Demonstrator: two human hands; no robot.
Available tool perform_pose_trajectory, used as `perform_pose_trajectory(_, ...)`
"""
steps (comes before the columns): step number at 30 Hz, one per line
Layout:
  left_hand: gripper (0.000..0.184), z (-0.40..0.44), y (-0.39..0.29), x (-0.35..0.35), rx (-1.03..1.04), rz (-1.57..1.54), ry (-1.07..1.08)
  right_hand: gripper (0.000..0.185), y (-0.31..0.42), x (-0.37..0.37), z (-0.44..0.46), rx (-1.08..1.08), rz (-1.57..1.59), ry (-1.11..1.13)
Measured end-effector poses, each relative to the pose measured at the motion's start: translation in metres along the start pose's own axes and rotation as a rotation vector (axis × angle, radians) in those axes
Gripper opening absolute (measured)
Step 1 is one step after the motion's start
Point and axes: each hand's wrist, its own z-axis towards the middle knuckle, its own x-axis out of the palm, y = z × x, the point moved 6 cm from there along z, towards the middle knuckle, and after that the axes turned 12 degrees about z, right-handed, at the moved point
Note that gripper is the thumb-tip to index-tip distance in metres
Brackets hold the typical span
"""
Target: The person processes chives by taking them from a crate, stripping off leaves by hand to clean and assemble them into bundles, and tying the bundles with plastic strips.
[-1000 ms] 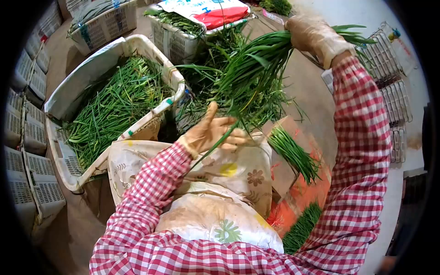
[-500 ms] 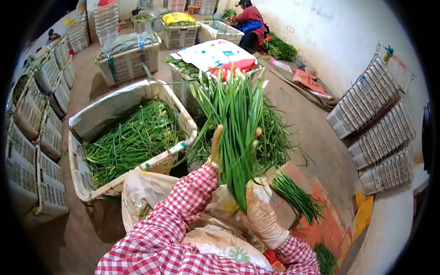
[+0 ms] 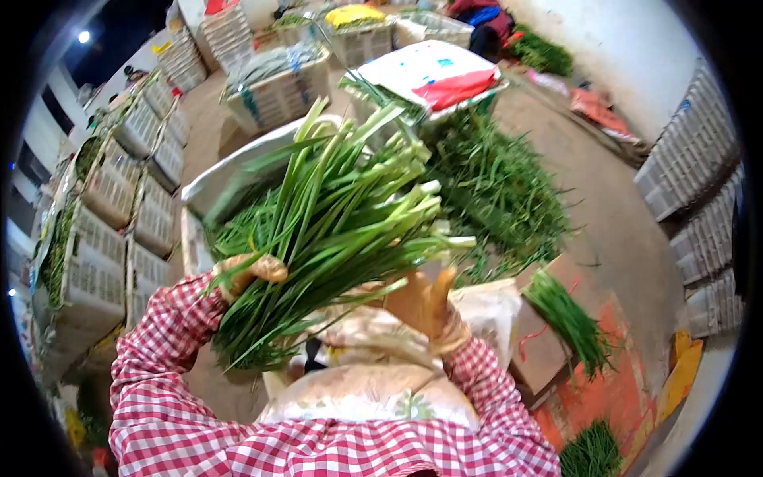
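A big bunch of garlic chives (image 3: 342,207) lies slantwise before me, its pale stem ends to the right and its leaf tips at lower left. My left hand (image 3: 250,274), in a tan glove, is closed around the leafy part. Just below the stem ends is my right hand (image 3: 425,306), also gloved, with thumb and fingers apart; some fingertips are hidden by the stems. Behind the bunch stands a white crate (image 3: 195,238) with more greens inside. A loose heap of chives (image 3: 501,191) lies beyond my right hand.
A smaller bunch (image 3: 568,322) rests on a cardboard box (image 3: 540,358) at right, and another bunch (image 3: 592,453) lies lower down. Stacked crates line the left side (image 3: 107,230) and right wall (image 3: 695,151). A white-and-red sack (image 3: 433,71) tops a crate ahead. A person (image 3: 489,28) sits at the back.
The bunch has swung from upright to slanting, stem ends now rightward. My left hand moved left along with it. My right hand left the leaf tips and opened near the stems. The view shifted.
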Motion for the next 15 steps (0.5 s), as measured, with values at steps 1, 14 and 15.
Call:
perform_pose_trajectory(1, 0.051, -0.043, 0.036, -0.002, -0.406, -0.281, -0.082, 0.107, -0.003, 0.000, 0.004, 0.022, 0.017, -0.072)
perform_pose_trajectory(14, 0.044, -0.169, 0.160, 0.122, -0.393, -0.565, -0.491, 0.022, 0.150, -0.071, 0.032, -0.469, -0.330, -0.424)
perform_pose_trajectory(15, 0.044, -0.171, 0.160, 0.122, -0.389, -0.573, -0.500, 0.020, 0.166, -0.056, 0.023, -0.541, -0.239, -0.513)
